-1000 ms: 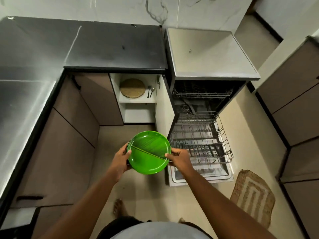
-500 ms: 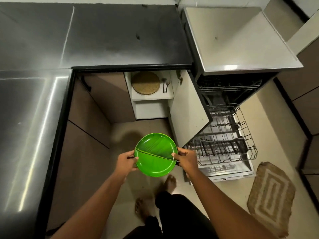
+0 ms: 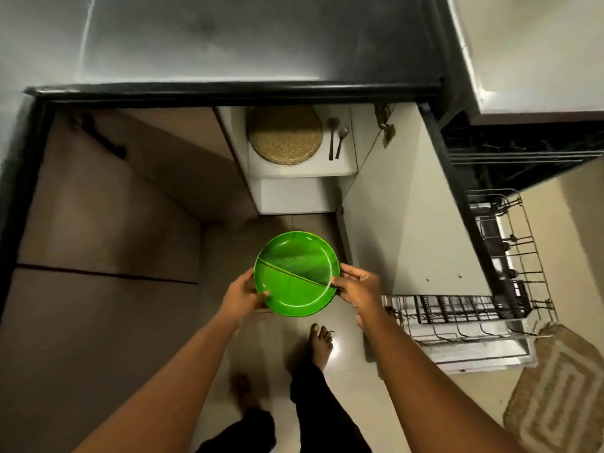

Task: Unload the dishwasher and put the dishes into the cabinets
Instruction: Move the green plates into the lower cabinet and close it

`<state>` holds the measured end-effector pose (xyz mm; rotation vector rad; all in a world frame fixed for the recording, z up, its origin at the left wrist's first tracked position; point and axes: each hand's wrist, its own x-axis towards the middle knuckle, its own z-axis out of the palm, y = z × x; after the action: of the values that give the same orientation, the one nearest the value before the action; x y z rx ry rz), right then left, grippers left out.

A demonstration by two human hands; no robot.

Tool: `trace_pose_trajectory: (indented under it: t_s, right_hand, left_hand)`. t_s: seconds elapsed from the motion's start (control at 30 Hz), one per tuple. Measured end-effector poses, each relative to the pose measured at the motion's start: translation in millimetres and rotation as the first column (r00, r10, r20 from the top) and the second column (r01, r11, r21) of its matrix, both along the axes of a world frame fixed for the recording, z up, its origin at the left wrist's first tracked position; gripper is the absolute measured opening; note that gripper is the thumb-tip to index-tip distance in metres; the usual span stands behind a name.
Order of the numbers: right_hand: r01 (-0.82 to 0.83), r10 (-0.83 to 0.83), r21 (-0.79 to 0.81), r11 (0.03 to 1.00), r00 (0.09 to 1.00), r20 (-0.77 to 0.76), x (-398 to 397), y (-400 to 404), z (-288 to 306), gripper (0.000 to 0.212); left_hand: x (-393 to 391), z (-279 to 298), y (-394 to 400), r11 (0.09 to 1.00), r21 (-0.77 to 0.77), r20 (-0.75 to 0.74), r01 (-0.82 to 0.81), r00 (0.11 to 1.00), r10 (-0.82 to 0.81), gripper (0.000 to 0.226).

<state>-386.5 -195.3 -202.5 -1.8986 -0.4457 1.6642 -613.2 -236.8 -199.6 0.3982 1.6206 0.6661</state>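
Nearest the camera: two bare feet [image 3: 322, 343] on the pale floor [image 3: 346, 380], two forearms reaching forward. One green plate [image 3: 296, 273], round, with a diagonal ridge across it, held level over the floor between both hands. Left hand [image 3: 243, 297] grips the plate's left rim, thumb on top; right hand [image 3: 358, 291] grips the right rim, fingers curled around the edge. Hands apart, the plate between them. To the right: one open cabinet door [image 3: 408, 223], and beyond it one pulled-out dishwasher rack [image 3: 474, 308], no dishes visible in it, above the lowered dishwasher door [image 3: 483, 354]. One patterned mat [image 3: 562, 397] at lower right. Farther on: the open cabinet [image 3: 302, 178], its shelf holding one round woven mat [image 3: 285, 138] and two spoons [image 3: 336, 138] side by side. Farthest: one dark countertop [image 3: 228, 40]. Versus the frame half a second back: grip unchanged; the cabinet looks larger and sits more centrally in view, and the rack lies further toward the right edge.
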Motion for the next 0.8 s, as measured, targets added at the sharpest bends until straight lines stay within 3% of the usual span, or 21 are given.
trace_pose_trajectory:
  t_s: [0.17, 0.27, 0.4, 0.57, 0.67, 0.73, 0.8]
  right_hand:
    - [0.04, -0.04, 0.013, 0.999, 0.999, -0.005, -12.7, 45.4, -117.0, 0.042]
    - [0.014, -0.014, 0.042, 0.999, 1.0, -0.007, -19.8, 73.3, -199.6, 0.034]
    - [-0.001, -0.002, 0.079, 0.997, 0.999, 0.044, -32.6, 110.3, -283.6, 0.034]
    - [0.047, -0.046, 0.089, 0.995, 0.999, -0.009, -48.8, 167.9, -360.7, 0.036]
    - [-0.047, 0.05, 0.113, 0.992, 0.998, -0.025, -51.9, 201.2, -394.9, 0.038]
    - [-0.089, 0.09, 0.171, 0.981, 0.996, 0.004, -52.9, 220.8, -418.7, 0.035]
    - [-0.111, 0.103, 0.226, 0.968, 0.994, 0.045, -59.6, 238.9, -445.7, 0.033]
  left_hand:
    - [-2.8, -124.5, 54.0, 0.991, -0.107, 0.052, -0.085, 0.994, 0.091, 0.056]
    - [-10.6, -207.1, 80.8, 0.995, -0.028, 0.015, -0.092, 0.996, 0.093, 0.026]
    - [-18.6, -283.5, 117.2, 0.986, 0.093, -0.012, -0.138, 0.99, 0.14, 0.021]
    - [-22.5, -378.8, 176.9, 0.977, 0.03, -0.027, -0.211, 0.977, 0.212, 0.039]
    - [-31.4, -426.6, 215.0, 0.996, 0.059, -0.219, -0.06, 0.973, 0.072, 0.024]
    - [-32.3, -453.6, 239.4, 0.994, 0.053, -0.398, 0.091, 0.915, -0.062, 0.014]
    - [-32.0, -470.0, 262.7, 0.984, 0.055, -0.546, 0.168, 0.83, -0.111, 0.019]
